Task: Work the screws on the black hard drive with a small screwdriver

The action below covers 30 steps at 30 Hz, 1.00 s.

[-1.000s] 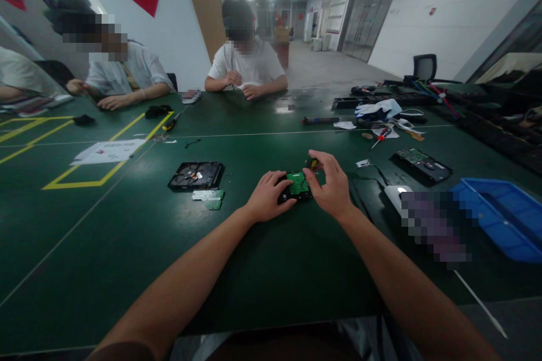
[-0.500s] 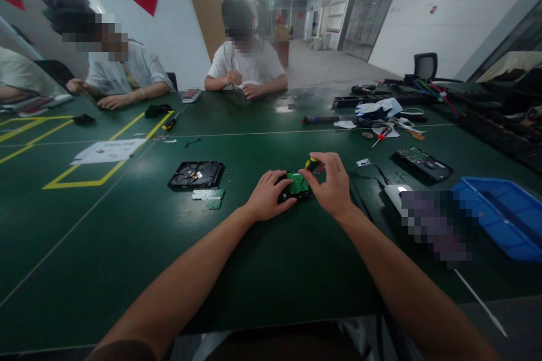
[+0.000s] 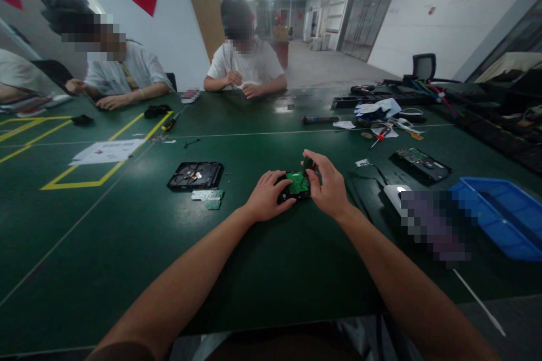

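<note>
A hard drive (image 3: 298, 183) lies on the green table in front of me, its green circuit board facing up. Around its left side my left hand (image 3: 267, 196) is closed, fingers on the far edge and thumb on the near one. In my right hand (image 3: 329, 187) a small screwdriver (image 3: 307, 163) is pinched, standing nearly upright over the board's right part. Its tip is too small to make out. To the left lies another hard drive (image 3: 195, 175), with a loose circuit board (image 3: 210, 198) just in front of it and tiny bits beside it.
A third hard drive (image 3: 420, 164) and a blue tray (image 3: 503, 208) lie at the right. Behind are a red screwdriver (image 3: 383, 133), a glove (image 3: 376, 108) and cables. A yellow-and-black screwdriver (image 3: 168, 124) lies far left. Two people sit across the table, another at the left edge.
My right hand has shifted slightly left and its fingers have turned on the screwdriver, which now stands more upright. My left hand keeps its hold on the hard drive.
</note>
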Each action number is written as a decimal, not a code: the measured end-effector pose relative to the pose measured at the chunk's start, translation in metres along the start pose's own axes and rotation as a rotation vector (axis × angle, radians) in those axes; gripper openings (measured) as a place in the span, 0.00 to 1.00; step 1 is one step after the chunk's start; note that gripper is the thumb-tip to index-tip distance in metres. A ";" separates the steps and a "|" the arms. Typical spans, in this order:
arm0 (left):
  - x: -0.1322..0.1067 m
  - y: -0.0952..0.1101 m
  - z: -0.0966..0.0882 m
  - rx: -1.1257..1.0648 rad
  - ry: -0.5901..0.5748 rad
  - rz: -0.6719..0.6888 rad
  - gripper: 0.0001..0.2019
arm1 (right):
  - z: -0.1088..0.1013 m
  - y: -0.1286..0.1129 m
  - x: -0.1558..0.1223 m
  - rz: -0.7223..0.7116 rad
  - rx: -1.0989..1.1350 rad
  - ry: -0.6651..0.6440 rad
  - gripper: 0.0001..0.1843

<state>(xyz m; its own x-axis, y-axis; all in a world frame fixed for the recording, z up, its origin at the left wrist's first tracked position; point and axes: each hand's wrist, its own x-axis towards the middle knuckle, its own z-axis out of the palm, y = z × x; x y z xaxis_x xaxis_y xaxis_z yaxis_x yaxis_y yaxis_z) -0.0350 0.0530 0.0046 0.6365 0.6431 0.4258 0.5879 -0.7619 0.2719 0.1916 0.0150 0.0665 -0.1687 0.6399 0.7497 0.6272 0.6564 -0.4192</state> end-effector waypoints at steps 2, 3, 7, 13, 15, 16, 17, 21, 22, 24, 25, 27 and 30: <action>0.000 0.000 0.000 0.002 0.000 0.003 0.28 | 0.000 0.001 -0.001 0.011 0.019 -0.011 0.29; 0.000 0.000 0.000 0.002 -0.001 0.003 0.28 | 0.000 0.000 -0.001 0.014 0.021 -0.011 0.29; 0.000 0.000 0.001 -0.006 -0.002 -0.001 0.28 | -0.001 -0.005 0.001 -0.002 -0.018 0.023 0.27; 0.000 0.000 0.000 0.002 -0.003 -0.001 0.28 | -0.001 -0.005 0.003 0.000 -0.071 0.085 0.23; 0.000 0.000 0.000 0.000 -0.003 0.005 0.28 | -0.001 -0.004 0.003 -0.017 -0.069 0.077 0.25; 0.000 0.000 0.000 -0.003 -0.002 0.006 0.28 | -0.001 -0.003 0.003 -0.021 -0.067 0.076 0.25; 0.000 0.000 0.000 -0.006 0.000 0.005 0.28 | -0.001 -0.003 0.003 -0.022 -0.065 0.076 0.25; 0.000 0.001 0.000 -0.012 0.000 -0.002 0.28 | 0.000 -0.003 0.003 -0.005 -0.074 0.100 0.24; 0.000 0.001 0.000 -0.011 -0.002 -0.003 0.27 | 0.001 -0.003 0.003 0.000 -0.079 0.107 0.24; 0.000 0.001 0.000 -0.008 0.000 -0.003 0.27 | 0.001 -0.002 0.003 0.009 -0.091 0.120 0.24; 0.000 0.001 -0.001 -0.006 0.001 -0.002 0.27 | 0.001 -0.002 0.003 0.012 -0.096 0.123 0.24; 0.000 0.001 -0.001 -0.003 0.001 -0.001 0.27 | 0.001 -0.002 0.003 0.011 -0.108 0.127 0.23; 0.000 0.001 -0.001 -0.002 -0.003 0.000 0.27 | 0.001 -0.003 0.003 0.004 -0.109 0.121 0.23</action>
<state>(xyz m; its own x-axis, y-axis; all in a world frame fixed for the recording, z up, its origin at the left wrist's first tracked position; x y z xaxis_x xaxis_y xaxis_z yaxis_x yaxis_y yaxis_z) -0.0352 0.0519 0.0058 0.6384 0.6430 0.4230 0.5867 -0.7623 0.2734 0.1888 0.0152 0.0693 -0.0771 0.5852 0.8072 0.7074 0.6026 -0.3693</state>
